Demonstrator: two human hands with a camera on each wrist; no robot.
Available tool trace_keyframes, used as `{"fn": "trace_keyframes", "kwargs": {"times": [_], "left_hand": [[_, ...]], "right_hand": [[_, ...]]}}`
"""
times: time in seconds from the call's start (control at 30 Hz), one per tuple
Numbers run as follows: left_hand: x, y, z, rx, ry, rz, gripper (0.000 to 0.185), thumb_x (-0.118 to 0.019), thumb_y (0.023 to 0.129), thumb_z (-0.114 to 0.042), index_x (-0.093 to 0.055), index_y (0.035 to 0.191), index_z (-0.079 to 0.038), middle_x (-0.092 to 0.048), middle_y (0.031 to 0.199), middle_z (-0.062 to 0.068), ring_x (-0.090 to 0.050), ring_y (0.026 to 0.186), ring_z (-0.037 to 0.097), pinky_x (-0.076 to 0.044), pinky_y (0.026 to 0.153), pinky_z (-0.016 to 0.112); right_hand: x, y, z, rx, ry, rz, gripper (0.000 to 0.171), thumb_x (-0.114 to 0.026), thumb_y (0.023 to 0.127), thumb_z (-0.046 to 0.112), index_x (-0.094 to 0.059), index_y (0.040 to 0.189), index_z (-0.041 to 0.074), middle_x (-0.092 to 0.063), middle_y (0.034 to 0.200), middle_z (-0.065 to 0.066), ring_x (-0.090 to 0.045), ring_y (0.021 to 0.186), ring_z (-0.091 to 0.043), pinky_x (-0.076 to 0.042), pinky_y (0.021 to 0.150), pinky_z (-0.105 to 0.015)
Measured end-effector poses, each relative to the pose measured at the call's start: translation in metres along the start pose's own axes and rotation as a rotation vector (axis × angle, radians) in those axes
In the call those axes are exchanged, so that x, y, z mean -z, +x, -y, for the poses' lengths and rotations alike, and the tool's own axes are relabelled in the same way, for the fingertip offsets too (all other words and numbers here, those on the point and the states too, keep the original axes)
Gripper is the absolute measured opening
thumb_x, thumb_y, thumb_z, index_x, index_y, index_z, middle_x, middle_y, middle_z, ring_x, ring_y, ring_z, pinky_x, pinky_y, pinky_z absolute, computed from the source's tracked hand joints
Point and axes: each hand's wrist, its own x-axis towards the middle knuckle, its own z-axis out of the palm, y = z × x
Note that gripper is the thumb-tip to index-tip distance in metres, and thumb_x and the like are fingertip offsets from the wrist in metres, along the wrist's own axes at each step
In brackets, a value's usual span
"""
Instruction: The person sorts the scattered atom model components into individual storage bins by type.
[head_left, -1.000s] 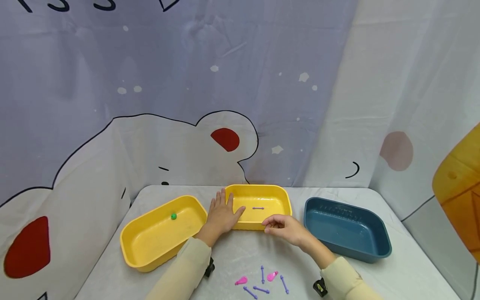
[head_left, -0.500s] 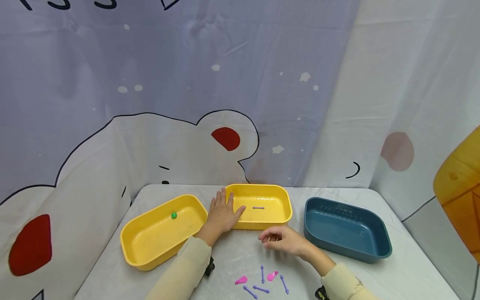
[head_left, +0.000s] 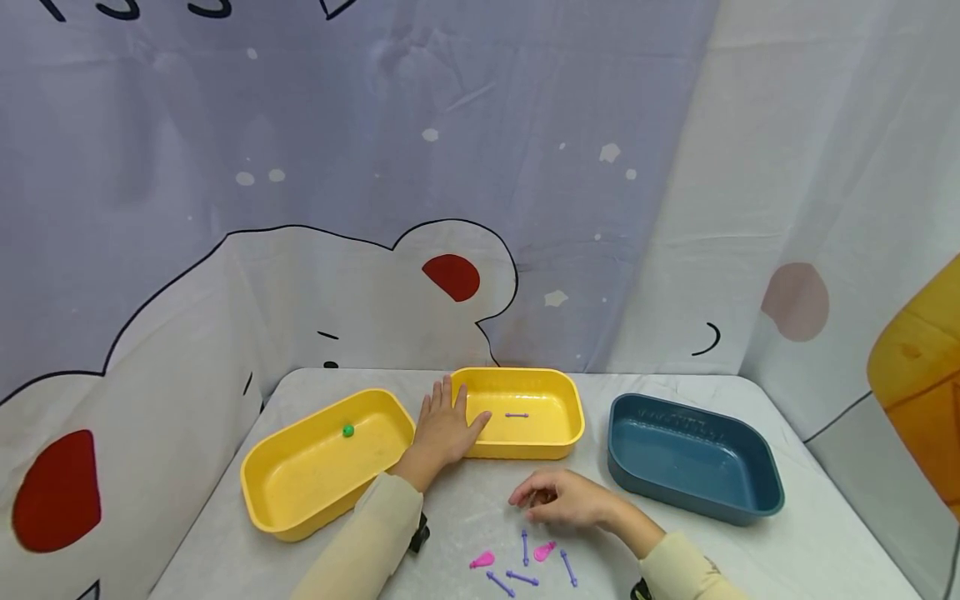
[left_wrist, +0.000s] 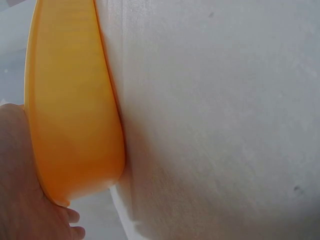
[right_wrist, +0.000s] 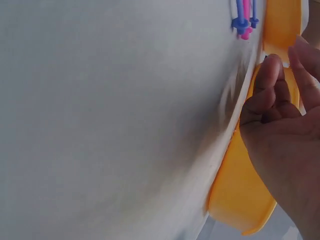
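Observation:
My left hand [head_left: 441, 432] rests with straight, spread fingers on the left rim of the middle yellow bin [head_left: 525, 450]. A purple dumbbell-shaped stick [head_left: 517, 415] lies inside that bin. In the left wrist view the hand [left_wrist: 30, 200] overlaps the bin's edge. Between the middle bin and the loose pieces, my right hand [head_left: 566, 497] hovers with loosely curved fingers and holds nothing. Just in front of it lie several purple sticks [head_left: 525, 548], a pink bulb-shaped piece [head_left: 544, 552] and another pink piece [head_left: 483, 561]. The right wrist view shows empty fingers [right_wrist: 270, 75].
At the left, a second yellow bin [head_left: 281, 527] contains a small green ball [head_left: 348, 431]. To the right stands a dark blue bin [head_left: 693, 498]. All the bins share a white-covered table [head_left: 600, 575], backed by a printed curtain [head_left: 360, 167].
My right hand has drawn back from the middle bin's front rim toward the loose purple and pink pieces. The left hand stays on the bin's rim.

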Motion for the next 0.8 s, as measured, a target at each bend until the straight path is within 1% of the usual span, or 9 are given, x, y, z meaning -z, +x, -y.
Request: {"fn": "trace_keyframes", "kwargs": {"times": [0.17,0.3,0.43,0.6,0.8], "left_hand": [[-0.002,0.001,0.001,-0.002,-0.005,-0.004,0.087,-0.030,0.100,-0.070,-0.024,0.162,-0.010,-0.004,0.169,0.019,-0.003,0.157,0.036,-0.006,0.126,0.052],[-0.002,0.001,0.001,0.002,-0.003,-0.002,0.087,-0.030,0.100,-0.070,-0.024,0.162,-0.010,-0.003,0.170,0.018,-0.002,0.157,0.036,-0.006,0.126,0.052],[-0.002,0.002,0.001,0.004,-0.007,-0.002,0.086,-0.030,0.100,-0.070,-0.024,0.162,-0.010,-0.003,0.170,0.018,-0.003,0.157,0.036,-0.006,0.126,0.052],[-0.002,0.002,0.001,0.007,-0.006,0.000,0.087,-0.029,0.100,-0.071,-0.023,0.162,-0.010,-0.002,0.170,0.017,-0.002,0.157,0.035,-0.005,0.126,0.051],[-0.001,0.001,0.001,0.009,-0.012,0.000,0.086,-0.030,0.100,-0.070,-0.023,0.162,-0.010,-0.002,0.170,0.017,-0.002,0.157,0.035,-0.005,0.126,0.051]], "right_hand": [[0.000,0.000,-0.006,-0.009,-0.045,0.033,0.021,-0.074,0.092,0.013,-0.076,0.113,0.016,-0.069,0.102,-0.004,-0.057,0.082,-0.007,-0.047,0.074,-0.021],[0.001,0.000,-0.011,0.028,-0.098,0.087,0.021,-0.074,0.092,0.015,-0.076,0.113,0.018,-0.068,0.105,-0.001,-0.057,0.082,-0.003,-0.047,0.076,-0.020],[0.000,0.000,-0.011,0.087,-0.137,0.121,0.019,-0.074,0.093,0.017,-0.077,0.112,0.017,-0.065,0.109,0.002,-0.057,0.087,-0.006,-0.047,0.079,-0.020],[-0.004,0.001,-0.010,0.135,-0.186,0.127,0.015,-0.075,0.092,0.015,-0.078,0.107,0.016,-0.061,0.110,0.005,-0.057,0.090,-0.012,-0.048,0.082,-0.020],[-0.006,0.003,-0.010,0.153,-0.261,0.127,0.014,-0.077,0.090,0.014,-0.078,0.104,0.019,-0.056,0.106,0.009,-0.053,0.085,-0.005,-0.046,0.079,-0.018]]}}
